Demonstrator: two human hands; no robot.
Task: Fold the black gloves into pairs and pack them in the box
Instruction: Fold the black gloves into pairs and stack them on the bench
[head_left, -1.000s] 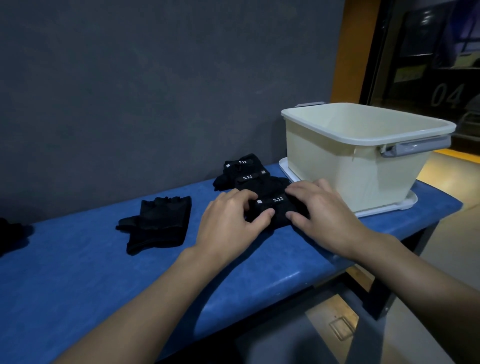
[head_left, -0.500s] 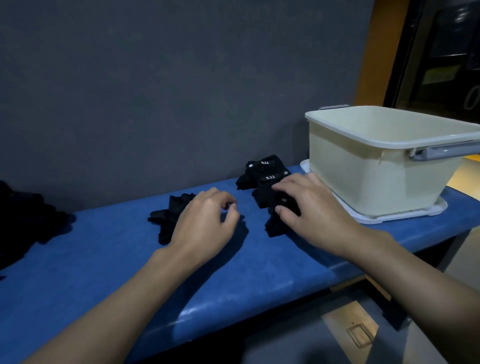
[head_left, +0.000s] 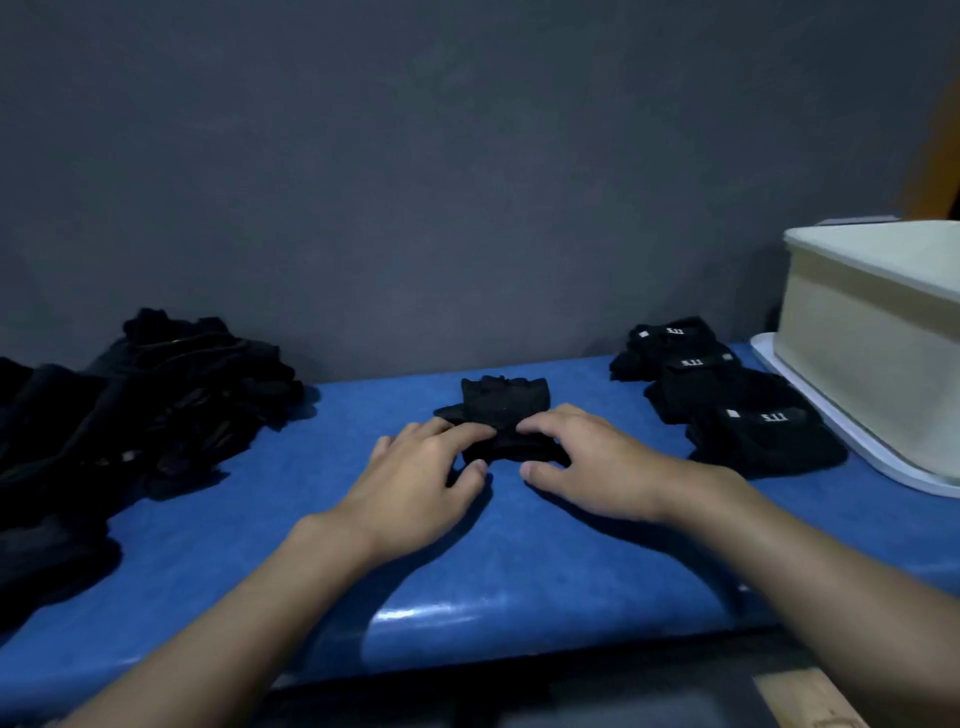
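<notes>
A flat black glove (head_left: 504, 400) lies in the middle of the blue bench (head_left: 519, 566). My left hand (head_left: 421, 488) and my right hand (head_left: 597, 467) are both at its near end, fingers on top and thumbs at the edge, pinching the fabric. Several folded black glove pairs (head_left: 763, 441) with white "5.11" tags lie in a row to the right, running back to one pair (head_left: 670, 338) by the wall. The cream plastic box (head_left: 872, 332) stands at the far right, partly cut off; its inside is hidden.
A loose pile of black gloves (head_left: 171, 384) covers the bench's left end. The box stands on a white lid (head_left: 831, 436). A dark grey wall (head_left: 467, 182) runs right behind the bench. The bench's front edge is just below my wrists.
My view has swung left. Both hands left the folded pair beside the box and moved left to the flat glove, which they now hold at its near end.
</notes>
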